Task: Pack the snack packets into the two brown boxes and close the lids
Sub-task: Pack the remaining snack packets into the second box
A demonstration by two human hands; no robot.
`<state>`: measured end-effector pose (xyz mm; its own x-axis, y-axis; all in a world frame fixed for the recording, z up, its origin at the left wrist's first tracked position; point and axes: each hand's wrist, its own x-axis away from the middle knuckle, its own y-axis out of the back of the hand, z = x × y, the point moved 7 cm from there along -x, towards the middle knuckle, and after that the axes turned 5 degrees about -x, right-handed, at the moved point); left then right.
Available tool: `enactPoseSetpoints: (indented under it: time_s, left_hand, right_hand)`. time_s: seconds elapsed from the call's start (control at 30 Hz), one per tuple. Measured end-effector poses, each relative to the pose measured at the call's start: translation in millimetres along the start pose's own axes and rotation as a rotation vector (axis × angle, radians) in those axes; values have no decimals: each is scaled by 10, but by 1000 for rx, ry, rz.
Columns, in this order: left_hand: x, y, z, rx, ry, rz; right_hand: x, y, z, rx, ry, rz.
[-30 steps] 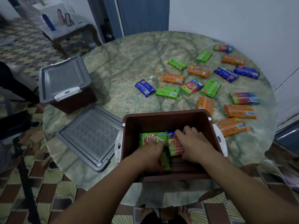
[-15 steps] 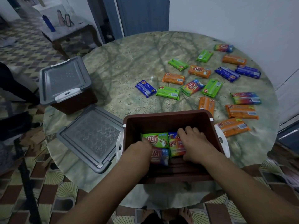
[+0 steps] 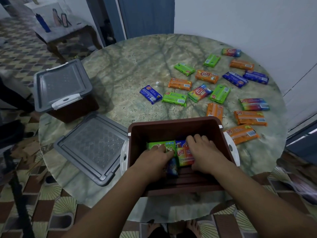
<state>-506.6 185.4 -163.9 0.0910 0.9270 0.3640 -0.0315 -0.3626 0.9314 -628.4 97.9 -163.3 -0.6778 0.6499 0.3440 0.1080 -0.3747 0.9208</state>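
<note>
An open brown box (image 3: 173, 121) stands at the table's near edge, both my hands inside it. My left hand (image 3: 154, 159) lies over a green packet (image 3: 155, 145) and holds a blue packet (image 3: 172, 169) on edge under its thumb side. My right hand (image 3: 205, 152) rests with spread fingers on a rainbow packet (image 3: 183, 156); another blue packet (image 3: 180, 143) shows behind it. The box's grey lid (image 3: 93, 146) lies loose to the left. A second brown box (image 3: 75, 112) with its grey lid (image 3: 60, 85) on sits at far left. Several loose packets (image 3: 199, 92) lie beyond.
The round marble table (image 3: 130, 66) stands against a white wall on the right. Orange packets (image 3: 242, 133) lie close to the open box's right handle. A small side table with bottles (image 3: 42, 23) stands on the patterned floor at back left. My bare feet show below the table edge.
My left hand has pushed forward onto the green packet, carrying the blue packet deeper into the box. My right hand has stayed pressed on the rainbow packet.
</note>
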Motion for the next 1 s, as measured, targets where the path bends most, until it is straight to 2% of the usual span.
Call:
enactPoseSetpoints:
  time_s: [0.3,0.6,0.83,0.9,1.0]
  left_hand:
    - [-57,-50,26,23,10,-39]
    - [-64,-66,56,66,34,-47]
    - [-41,-39,60,86,42,-47]
    - [-30,-28,54,86,45,-46]
    - [-24,-15,46,82,47,-44]
  right_hand:
    - [153,267,101,48,57,-68]
    - [207,389,-28,-244,50,206]
    - [148,320,13,-229,15,484]
    - [101,271,8,-158,19,460]
    - [49,205,-50,-127,26,308]
